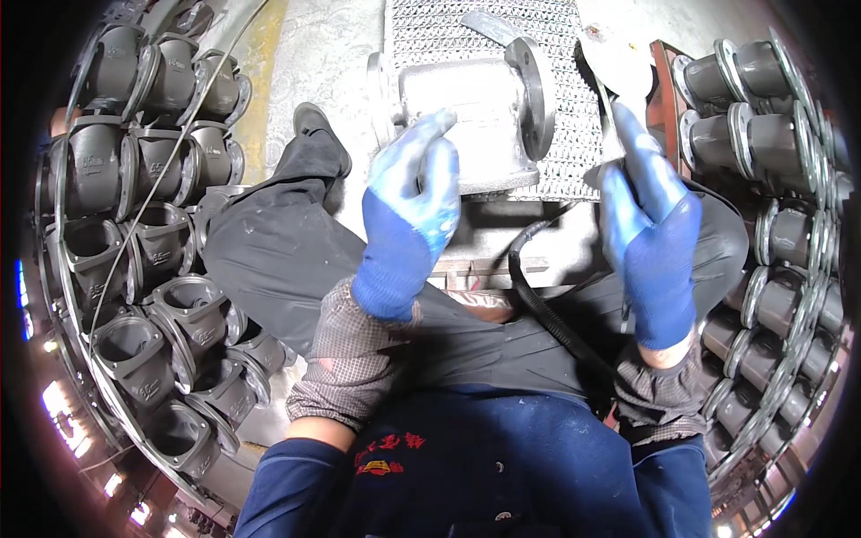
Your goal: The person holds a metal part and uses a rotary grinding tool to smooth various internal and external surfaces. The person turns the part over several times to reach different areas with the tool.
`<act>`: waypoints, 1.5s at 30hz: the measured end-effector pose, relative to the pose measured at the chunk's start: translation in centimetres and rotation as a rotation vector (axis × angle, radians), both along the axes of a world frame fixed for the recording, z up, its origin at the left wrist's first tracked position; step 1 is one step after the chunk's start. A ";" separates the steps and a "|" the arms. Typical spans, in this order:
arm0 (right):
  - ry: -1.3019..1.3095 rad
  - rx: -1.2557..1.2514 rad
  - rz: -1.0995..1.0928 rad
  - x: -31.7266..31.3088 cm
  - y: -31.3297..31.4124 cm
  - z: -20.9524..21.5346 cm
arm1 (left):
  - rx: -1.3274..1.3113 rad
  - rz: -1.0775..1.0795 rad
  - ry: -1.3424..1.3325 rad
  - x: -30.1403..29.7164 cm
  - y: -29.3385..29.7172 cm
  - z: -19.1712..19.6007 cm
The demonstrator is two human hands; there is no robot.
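Observation:
A grey metal valve body (475,90) with flanged ends lies in strong light on a patterned metal mesh surface (565,117) in front of me. My left hand (408,193), in a blue glove, is at its near left side with fingers stretched out and thumb apart. Whether the fingertips touch the casting I cannot tell. My right hand (650,211), also gloved in blue, is right of the valve body, fingers curled around something mostly hidden. A dark end shows beside the thumb. Beyond the fingertips is a glaring whitish object (619,67), its kind unclear.
Several similar valve bodies (94,166) are stacked at my left; more flanged castings (776,143) are piled at my right. A black ribbed hose (538,309) curves between my legs. A flat grey strip (489,27) lies beyond the valve body. A thin cable (170,152) crosses the left stack.

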State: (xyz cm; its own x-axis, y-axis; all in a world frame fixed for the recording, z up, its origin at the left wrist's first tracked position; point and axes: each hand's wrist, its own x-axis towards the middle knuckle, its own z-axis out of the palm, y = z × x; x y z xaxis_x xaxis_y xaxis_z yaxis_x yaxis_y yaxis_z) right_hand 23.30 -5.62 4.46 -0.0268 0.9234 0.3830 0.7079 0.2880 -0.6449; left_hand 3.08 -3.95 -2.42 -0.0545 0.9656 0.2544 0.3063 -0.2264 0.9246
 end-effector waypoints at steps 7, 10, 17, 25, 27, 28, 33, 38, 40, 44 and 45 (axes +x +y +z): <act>0.142 -0.061 0.008 2.9 4.0 0.7 | 0.321 0.000 0.928 3.8 6.5 0.8; 0.127 -0.046 0.005 4.2 4.8 -0.4 | 0.252 -0.129 1.283 5.7 9.0 -0.2; 0.663 -0.399 -0.162 7.0 4.3 -1.1 | 0.225 -0.637 1.057 4.5 3.6 1.9; 0.926 -0.464 -0.046 7.5 4.9 -4.6 | 0.089 0.079 0.440 -5.5 6.6 3.8; 0.952 -0.522 -0.031 6.1 5.4 -5.1 | -0.097 0.126 0.074 -7.8 6.8 2.0; 0.863 -0.550 0.028 5.9 5.8 -5.9 | -0.395 0.256 -0.223 -7.7 6.9 1.6; 1.017 -0.576 -0.180 3.0 7.2 -8.5 | -0.568 0.075 -0.540 -6.7 6.2 -3.5; 0.960 -0.531 -0.217 -0.1 8.8 -11.3 | -0.666 0.040 -0.794 -6.3 5.9 -4.2; 0.846 -0.471 -0.189 -0.5 8.9 -12.4 | -0.640 0.077 -0.782 -5.5 6.1 -4.1; 0.725 -0.384 -0.210 -1.1 8.8 -13.3 | -0.612 0.056 -0.804 -4.3 6.5 -4.1; 0.810 -0.419 -0.224 -1.4 8.9 -13.8 | -0.606 0.064 -0.792 -4.4 6.7 -4.2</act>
